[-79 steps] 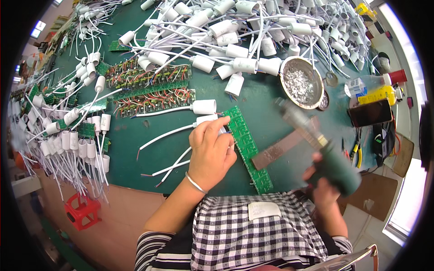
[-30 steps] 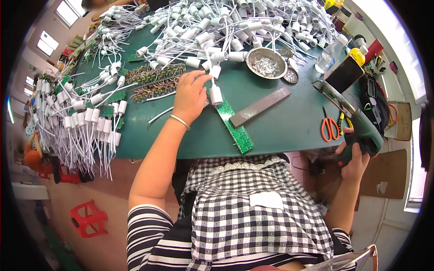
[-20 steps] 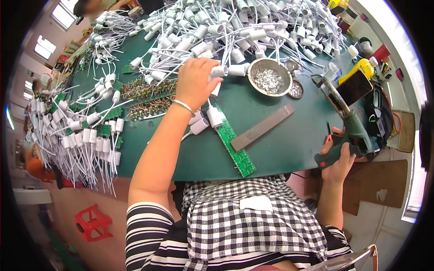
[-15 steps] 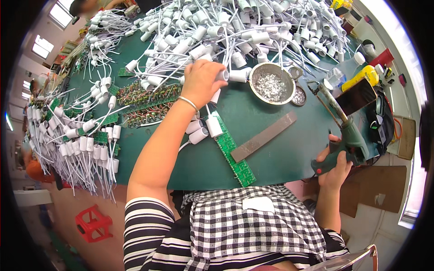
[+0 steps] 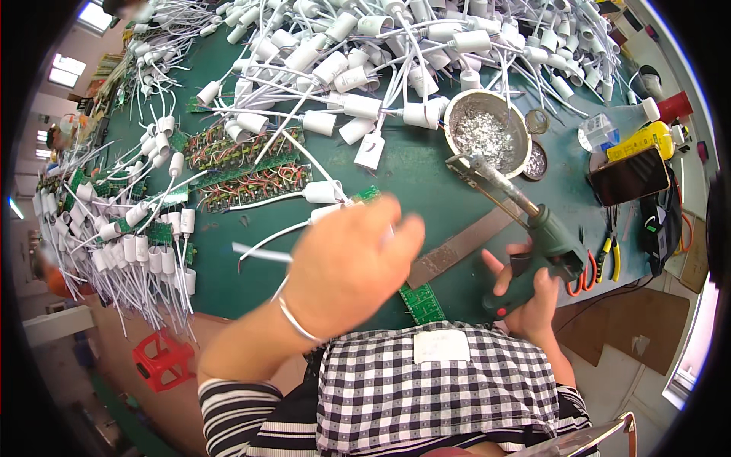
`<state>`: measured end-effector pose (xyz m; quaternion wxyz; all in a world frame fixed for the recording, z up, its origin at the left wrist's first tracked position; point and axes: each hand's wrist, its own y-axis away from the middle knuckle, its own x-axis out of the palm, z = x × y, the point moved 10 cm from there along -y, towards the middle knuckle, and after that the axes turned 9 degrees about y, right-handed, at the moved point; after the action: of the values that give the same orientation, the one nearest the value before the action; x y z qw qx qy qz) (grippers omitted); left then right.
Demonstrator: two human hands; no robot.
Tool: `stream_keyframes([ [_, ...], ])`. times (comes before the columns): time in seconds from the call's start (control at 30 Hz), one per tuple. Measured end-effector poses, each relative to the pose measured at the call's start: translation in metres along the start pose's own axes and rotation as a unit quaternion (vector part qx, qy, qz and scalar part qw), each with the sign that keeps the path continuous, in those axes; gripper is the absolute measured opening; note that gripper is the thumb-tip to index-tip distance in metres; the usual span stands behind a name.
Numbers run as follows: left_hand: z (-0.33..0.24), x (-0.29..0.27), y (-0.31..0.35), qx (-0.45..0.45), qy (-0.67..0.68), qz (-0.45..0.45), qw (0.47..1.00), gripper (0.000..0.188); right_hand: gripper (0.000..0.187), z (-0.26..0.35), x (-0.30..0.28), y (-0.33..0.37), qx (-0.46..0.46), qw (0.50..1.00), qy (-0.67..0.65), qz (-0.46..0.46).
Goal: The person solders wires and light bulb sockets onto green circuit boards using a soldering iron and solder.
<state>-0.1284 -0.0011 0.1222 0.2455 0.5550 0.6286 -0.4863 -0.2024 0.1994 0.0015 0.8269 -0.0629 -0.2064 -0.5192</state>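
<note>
My right hand (image 5: 533, 301) is wrapped around the dark green soldering gun (image 5: 560, 244), some fingers spread along its grip. Its metal barrel points up and left, the tip close to the near rim of a metal bowl (image 5: 522, 131) of silvery flakes. My left hand (image 5: 346, 266), blurred, is closed above the green circuit board strip (image 5: 423, 306) and covers much of it. A blurred white cable end (image 5: 263, 253) sticks out beside its wrist, apparently from a lamp socket hidden in the hand. Other white lamp sockets (image 5: 324, 192) lie just beyond the fingers.
A flat brown bar (image 5: 464, 247) crosses the board strip. White corded sockets (image 5: 358, 107) heap at the back, more (image 5: 141, 255) at the left. Wired circuit boards (image 5: 255, 186) lie left of centre. At right are a phone (image 5: 630, 177), a yellow bottle (image 5: 647, 143) and pliers (image 5: 609, 255).
My left hand has come from the socket heap down toward me, over the board strip. My right hand has brought the soldering gun leftward, its tip now near the bowl.
</note>
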Motion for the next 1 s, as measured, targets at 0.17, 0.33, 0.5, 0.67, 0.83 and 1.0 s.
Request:
stream_keyframes([
  [0.17,0.002,0.058,0.032,-0.089,-0.015,0.081,0.993,0.034,0.054,-0.002,0.0,-0.003,-0.011,1.0,-0.008,-0.005],
  [0.33,-0.012,0.067,0.023,-0.033,-0.044,0.09,0.994,0.029,0.054,0.005,-0.006,-0.003,-0.023,1.0,0.006,-0.004],
  [0.5,0.011,0.063,0.001,-0.013,-0.143,0.148,0.979,0.025,0.054,0.003,-0.01,0.0,-0.026,1.0,-0.002,-0.009],
  [0.67,0.036,0.059,-0.017,-0.027,-0.155,0.154,0.975,0.025,0.055,0.009,-0.005,0.001,-0.041,0.999,0.037,0.005],
  [0.83,0.029,0.035,-0.015,-0.052,-0.075,0.133,0.987,0.029,0.055,0.008,-0.012,0.005,-0.045,0.999,0.006,0.009],
  [1.0,0.015,0.014,0.045,-0.127,0.092,0.038,0.987,0.029,0.055,0.0,-0.008,0.011,-0.013,0.998,0.03,0.044],
])
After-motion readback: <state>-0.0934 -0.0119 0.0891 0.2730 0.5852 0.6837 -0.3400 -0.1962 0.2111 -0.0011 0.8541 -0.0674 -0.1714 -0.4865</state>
